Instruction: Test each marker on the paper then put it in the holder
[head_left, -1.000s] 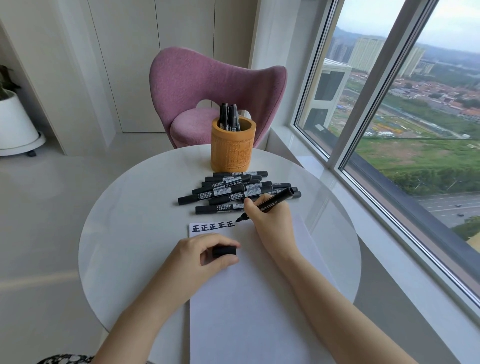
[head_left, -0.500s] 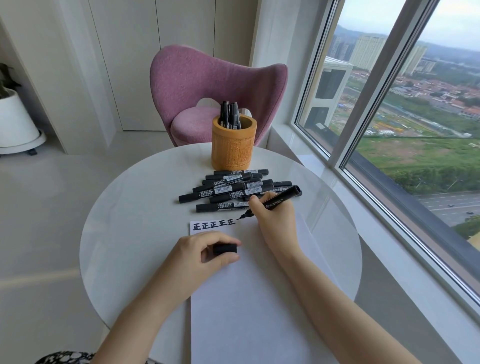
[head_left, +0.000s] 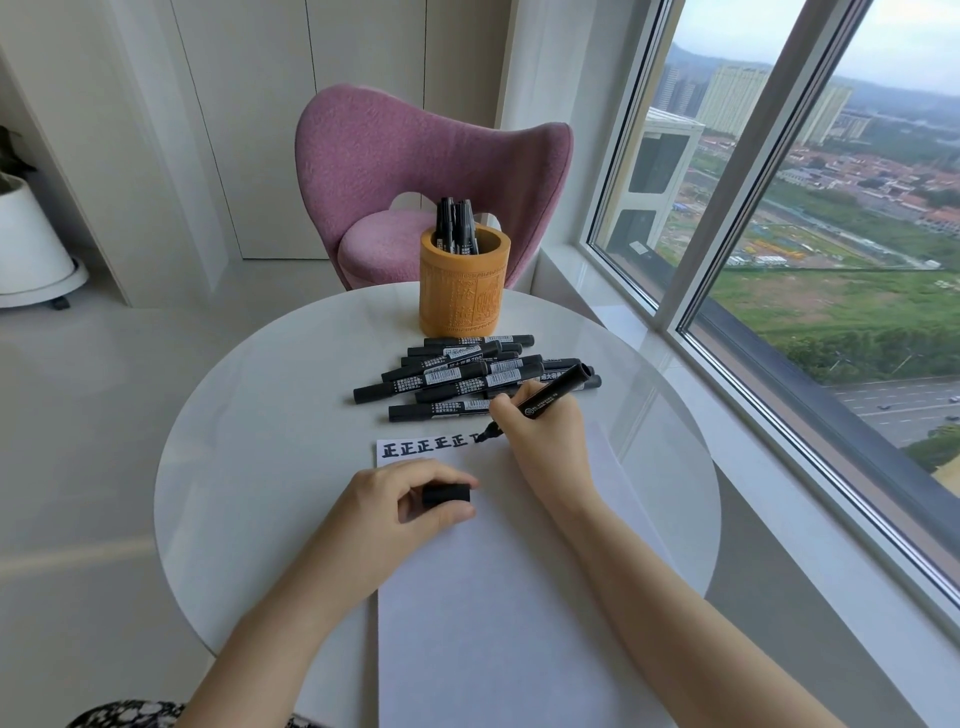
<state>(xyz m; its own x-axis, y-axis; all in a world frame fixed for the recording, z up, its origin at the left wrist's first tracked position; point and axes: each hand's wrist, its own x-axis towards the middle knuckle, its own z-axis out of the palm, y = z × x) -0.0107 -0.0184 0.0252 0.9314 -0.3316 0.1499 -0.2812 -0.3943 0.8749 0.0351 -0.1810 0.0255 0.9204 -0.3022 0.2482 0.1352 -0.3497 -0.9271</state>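
Note:
My right hand (head_left: 540, 441) grips an uncapped black marker (head_left: 550, 397), its tip touching the white paper (head_left: 498, 597) at the end of a row of black characters (head_left: 426, 447). My left hand (head_left: 410, 504) rests on the paper and pinches the marker's black cap (head_left: 445, 493). A pile of several capped black markers (head_left: 457, 374) lies on the round white table (head_left: 249, 441) just beyond the paper. Behind the pile stands the orange-brown holder (head_left: 461, 288) with several markers upright in it.
A pink armchair (head_left: 415, 166) stands behind the table. A large window (head_left: 810, 218) runs along the right. A white plant pot (head_left: 31, 249) sits on the floor at far left.
My right hand has drawn new strokes at the right end of the row, starting another character. My left hand keeps holding the cap in place.

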